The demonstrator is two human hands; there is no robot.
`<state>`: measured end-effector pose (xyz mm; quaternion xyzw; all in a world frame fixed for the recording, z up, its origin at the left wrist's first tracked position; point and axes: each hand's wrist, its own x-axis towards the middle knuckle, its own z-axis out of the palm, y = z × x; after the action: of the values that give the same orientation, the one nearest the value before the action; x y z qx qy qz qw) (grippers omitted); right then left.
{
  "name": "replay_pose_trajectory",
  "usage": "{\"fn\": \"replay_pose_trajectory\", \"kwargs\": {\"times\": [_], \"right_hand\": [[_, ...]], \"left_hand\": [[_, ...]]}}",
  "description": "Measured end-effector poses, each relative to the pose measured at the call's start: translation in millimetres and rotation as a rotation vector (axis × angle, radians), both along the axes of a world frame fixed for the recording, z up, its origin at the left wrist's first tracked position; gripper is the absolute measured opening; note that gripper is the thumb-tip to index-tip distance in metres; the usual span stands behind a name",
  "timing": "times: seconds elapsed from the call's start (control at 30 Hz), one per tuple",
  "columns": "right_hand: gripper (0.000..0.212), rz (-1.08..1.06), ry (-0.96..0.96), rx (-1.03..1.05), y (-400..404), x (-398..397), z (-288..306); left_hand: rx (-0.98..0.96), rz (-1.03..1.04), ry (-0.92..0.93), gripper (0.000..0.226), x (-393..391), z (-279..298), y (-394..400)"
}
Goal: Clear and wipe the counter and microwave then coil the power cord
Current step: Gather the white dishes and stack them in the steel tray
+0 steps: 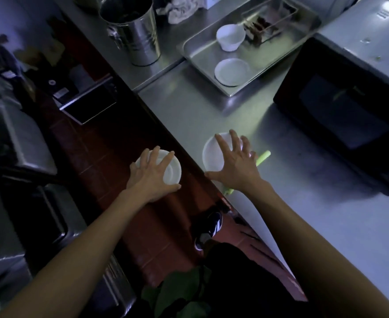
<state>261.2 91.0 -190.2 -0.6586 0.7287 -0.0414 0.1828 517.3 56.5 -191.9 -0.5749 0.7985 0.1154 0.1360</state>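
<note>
Left hand (151, 174) grips our small round white dish (171, 167); right hand (233, 160), fingers spread wide, over white plate (210, 154) on steel tabletop (189, 111).

tray (198, 48) behind plate (209, 154), microwave (340, 111) right

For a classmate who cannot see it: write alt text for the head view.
The left hand holds a white dish off the counter's edge while the right hand spreads over a plate on the steel counter, a microwave to the right.
</note>
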Motion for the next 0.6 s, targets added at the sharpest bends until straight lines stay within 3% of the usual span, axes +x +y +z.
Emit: {"fn": "replay_pose_trajectory", "kwargs": {"times": [0.6], "right_hand": [[0.121, -0.107, 0.031, -0.016, -130.9, -48.7, 12.3]], "left_hand": [[-0.018, -0.154, 0.076, 0.106, -80.6, 27.8, -184.6]]}}
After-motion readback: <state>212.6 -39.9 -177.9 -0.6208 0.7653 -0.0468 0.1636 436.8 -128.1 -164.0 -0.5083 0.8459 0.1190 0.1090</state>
